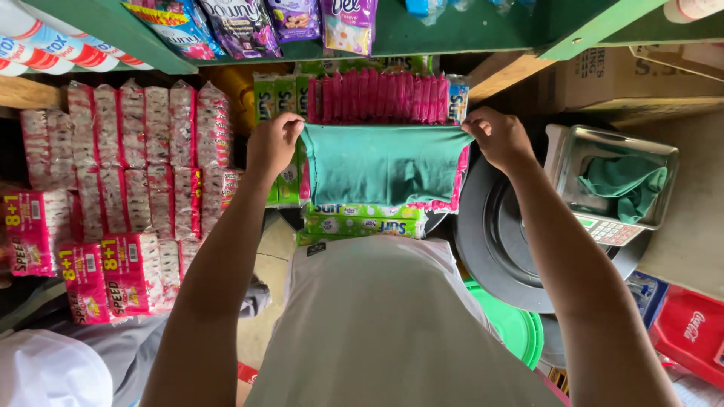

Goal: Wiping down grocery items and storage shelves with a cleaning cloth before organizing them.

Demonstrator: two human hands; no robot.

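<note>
While both arms extend forward from the body, the left hand (273,143) and the right hand (498,137) each pinch an upper corner of a folded teal-green cotton cloth (381,163), fingers clenched on the fabric edge. The cloth hangs spread flat between the two hands, held in front of a row of upright pink sachet packs (377,98) and just above a stack of green-and-yellow detergent packets (366,218). Its lower right part shows a bunched fold.

To the right, a steel weighing-scale pan (569,147) holds a second crumpled green cloth (626,185); the scale's keypad (609,230) sits at its front edge. The scale rests above a round dark grey plastic lid (490,241), with a bright green round lid (520,332) partly under it.

To the left, columns of pink-and-white wrapped sachet strips (143,151) hang side by side, with red-and-yellow packets (98,279) below them. A green-painted wooden shelf (452,30) overhead carries purple and blue pouches (249,26). A brown cardboard box (626,75) stands at upper right, a red plastic crate (690,332) at lower right.
</note>
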